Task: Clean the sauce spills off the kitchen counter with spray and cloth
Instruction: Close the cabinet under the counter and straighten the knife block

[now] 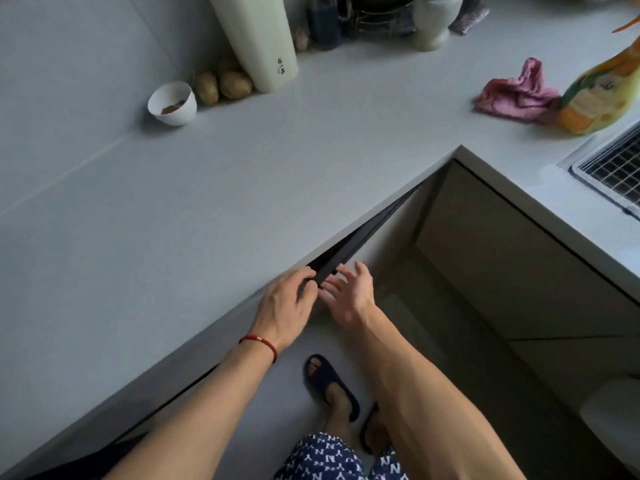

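Head view: counter (207, 209) shows no sauce I can spot. Cloth (516, 93) and spray (599, 95) sit far right, touching, unheld. Left hand (285, 306) curled on counter edge; right hand (349, 296) fingers spread, empty. I judge wiping done or unstarted.

Both hands meet at the counter (207, 202) edge: the left hand (284, 306) curls its fingers (306, 277) over the lip, the right hand (349, 296) spread just beside them; well beyond the fingertips lie a pink cloth (516, 95) and spray bottle (599, 95)
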The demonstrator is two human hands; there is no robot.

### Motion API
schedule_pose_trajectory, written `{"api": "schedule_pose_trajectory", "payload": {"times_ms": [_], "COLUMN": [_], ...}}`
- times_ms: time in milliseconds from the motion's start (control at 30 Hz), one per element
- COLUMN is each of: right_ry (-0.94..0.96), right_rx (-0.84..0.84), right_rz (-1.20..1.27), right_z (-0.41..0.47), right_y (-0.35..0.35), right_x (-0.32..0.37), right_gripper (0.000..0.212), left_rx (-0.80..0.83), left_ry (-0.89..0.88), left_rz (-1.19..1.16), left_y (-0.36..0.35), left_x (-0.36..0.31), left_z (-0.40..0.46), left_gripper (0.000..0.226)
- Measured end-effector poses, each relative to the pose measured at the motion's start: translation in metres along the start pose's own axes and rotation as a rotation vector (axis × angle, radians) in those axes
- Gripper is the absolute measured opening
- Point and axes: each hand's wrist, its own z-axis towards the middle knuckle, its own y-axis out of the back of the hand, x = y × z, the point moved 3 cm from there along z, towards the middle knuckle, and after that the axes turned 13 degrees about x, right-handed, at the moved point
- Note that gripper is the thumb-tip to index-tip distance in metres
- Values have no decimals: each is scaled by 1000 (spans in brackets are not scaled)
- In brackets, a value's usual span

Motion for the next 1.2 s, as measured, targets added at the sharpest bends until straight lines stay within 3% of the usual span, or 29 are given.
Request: {"api": "schedule_pose_trajectory", "payload": {"times_ms": [133, 200, 300, 500, 633, 733, 1000, 1200], "right_ry": [10, 84, 152, 354, 513, 578, 461, 421], "right_rx": [-86, -173, -329, -682, -863, -912, -873, -961], "right_rz": [-324, -556, -836, -897, -727, -639, -699, -722], "right_z": [-48, -74, -119, -195, -208, -205, -195, -197], "right_y": [51, 83, 125, 183, 208, 212, 210, 184], "right_x": [25, 37, 62, 139, 175, 200, 216, 209], "right_gripper": [20, 13, 21, 35, 33, 44, 93, 94], "left_rx": [154, 281, 491, 722, 758, 719, 613, 566], "left_ry": [110, 210, 353, 341, 243, 203, 222, 293], "left_rz": [-219, -517, -890, -992, -961, -905, -899, -941], "left_y": [-53, -84, -133, -194, -197, -181, -152, -123], "left_x": [-30, -54, -94, -184, -227, -227, -174, -110], "left_z": [25, 36, 43, 46, 47, 53, 60, 73], "left_gripper": [40, 40, 47, 49, 47, 45, 36, 32]}}
